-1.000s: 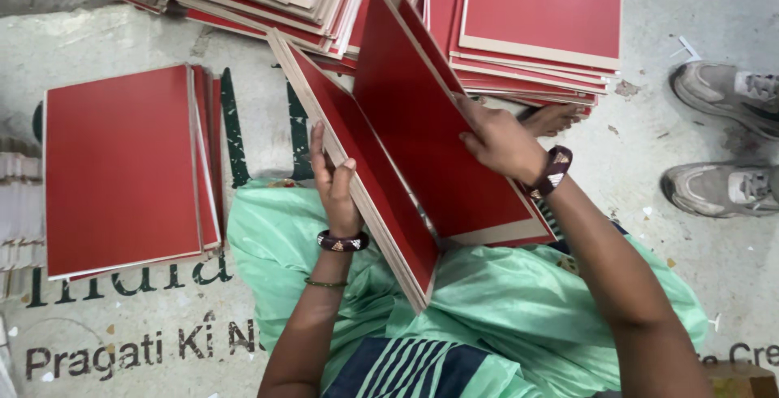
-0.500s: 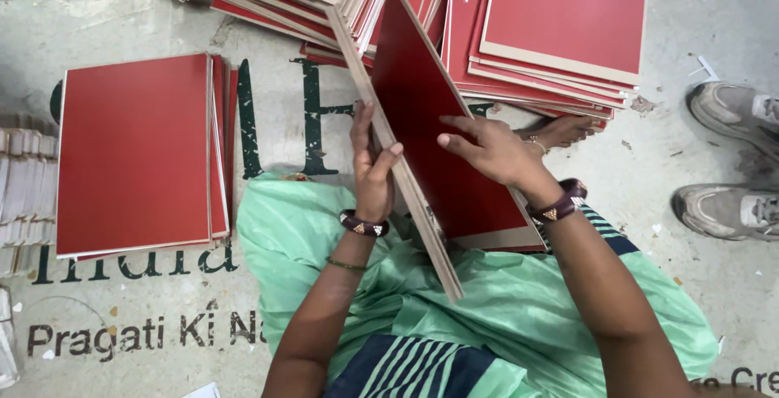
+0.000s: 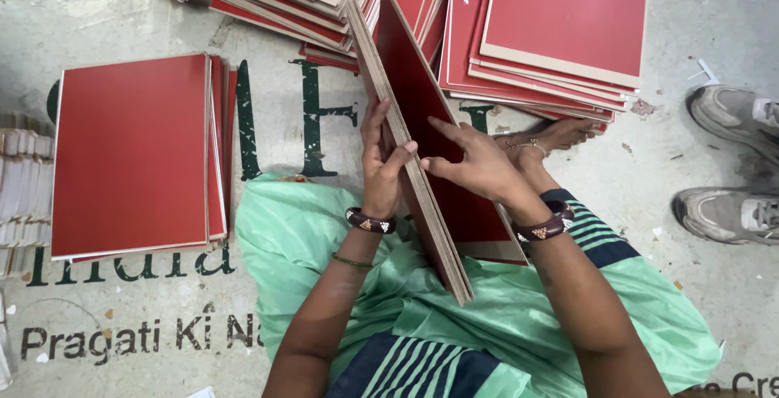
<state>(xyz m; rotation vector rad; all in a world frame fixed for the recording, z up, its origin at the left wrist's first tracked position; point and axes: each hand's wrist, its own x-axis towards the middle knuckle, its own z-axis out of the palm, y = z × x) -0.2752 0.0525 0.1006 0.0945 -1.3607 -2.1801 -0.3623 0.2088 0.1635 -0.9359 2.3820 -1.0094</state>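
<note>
Red-faced boards [image 3: 410, 154], a thin bundle stood on edge, lean over the lap on green cloth [image 3: 324, 244], top edge toward the far stacks. Left hand [image 3: 380, 167]: fingers closed round the bundle's pale edge, thumb hooked over, wrist straight. Right hand [image 3: 479, 163]: fingers spread, flat on the red face, not gripping. Advice: keep edges flush, press w/ flat palm, support from below. Neat stack [image 3: 134, 150] at floor's left side; loose stacks [image 3: 560, 25] along far edge. Another person's shoes [image 3: 730, 163] at right.

pale concrete floor [image 3: 714, 317], dusty and stained, dark printed sheet [image 3: 162, 317] spread flat, even daylight
</note>
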